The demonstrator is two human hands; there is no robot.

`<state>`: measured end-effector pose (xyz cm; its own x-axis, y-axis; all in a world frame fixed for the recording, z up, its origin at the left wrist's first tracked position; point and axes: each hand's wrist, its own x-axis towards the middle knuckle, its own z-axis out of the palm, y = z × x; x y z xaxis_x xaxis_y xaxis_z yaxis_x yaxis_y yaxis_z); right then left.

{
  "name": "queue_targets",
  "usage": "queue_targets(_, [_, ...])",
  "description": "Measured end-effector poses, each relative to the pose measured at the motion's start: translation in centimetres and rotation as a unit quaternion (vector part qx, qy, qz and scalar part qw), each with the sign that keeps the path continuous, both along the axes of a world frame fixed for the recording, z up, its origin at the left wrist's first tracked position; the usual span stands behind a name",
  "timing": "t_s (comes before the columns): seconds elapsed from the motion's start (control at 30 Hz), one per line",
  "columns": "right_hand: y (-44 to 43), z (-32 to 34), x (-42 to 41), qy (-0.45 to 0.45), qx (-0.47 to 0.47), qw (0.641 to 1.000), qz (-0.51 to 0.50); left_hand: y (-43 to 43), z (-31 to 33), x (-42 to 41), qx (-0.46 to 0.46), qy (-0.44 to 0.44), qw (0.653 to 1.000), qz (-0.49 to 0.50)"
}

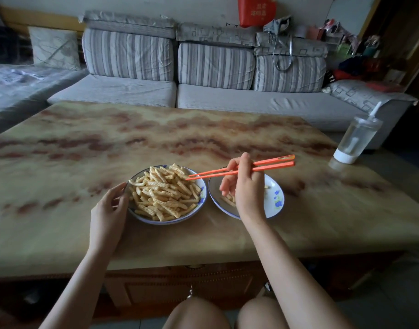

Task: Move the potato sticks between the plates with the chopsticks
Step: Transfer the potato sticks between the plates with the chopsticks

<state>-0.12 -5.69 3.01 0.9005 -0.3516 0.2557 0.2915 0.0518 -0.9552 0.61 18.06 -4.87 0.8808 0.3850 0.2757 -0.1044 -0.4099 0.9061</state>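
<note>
Two hands [108, 211] [247, 188], two chopsticks [272, 165], two plates [203, 197] [279, 198]

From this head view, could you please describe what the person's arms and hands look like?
Both are bare. The left hand and right hand wear no gloves, and no ring, watch or bracelet shows. The left arm and right arm carry no sleeve anywhere up to the picture's lower edge; no markings are visible.

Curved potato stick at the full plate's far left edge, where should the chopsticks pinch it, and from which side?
Probably pinch the curved potato stick across its middle, chopsticks coming from above and the right: it lies exposed atop the pile, and the left hand holds the plate's left rim.
</note>
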Motion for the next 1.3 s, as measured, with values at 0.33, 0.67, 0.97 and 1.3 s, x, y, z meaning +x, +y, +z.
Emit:
queue_targets(0.33, [-6.4, 0.3, -0.1, -0.027, 0.022, 0.988, -0.150, -0.1, 0.1, 0.0, -0.008, -0.001, 1.000, -0.001])
queue_targets(0.67, [-6.4, 0.0, -0.9, -0.031, 0.032, 0.990, -0.132, -0.2, 0.3, -0.2, 0.009, -0.005, 1.000, -0.001])
queue_targets(0.97, [-1.5, -0.3, -0.3, -0.005, 0.001, 1.000, 0.009, -0.1, 0.1, -0.1, 0.010, -0.006, 1.000, -0.004])
queue_targets(1.3, [-0.2, -1.7, -0.1, 0.005, -0.028, 0.999, 0.025, -0.1, 0.2, -0.1, 0.015, -0.011, 1.000, -0.001])
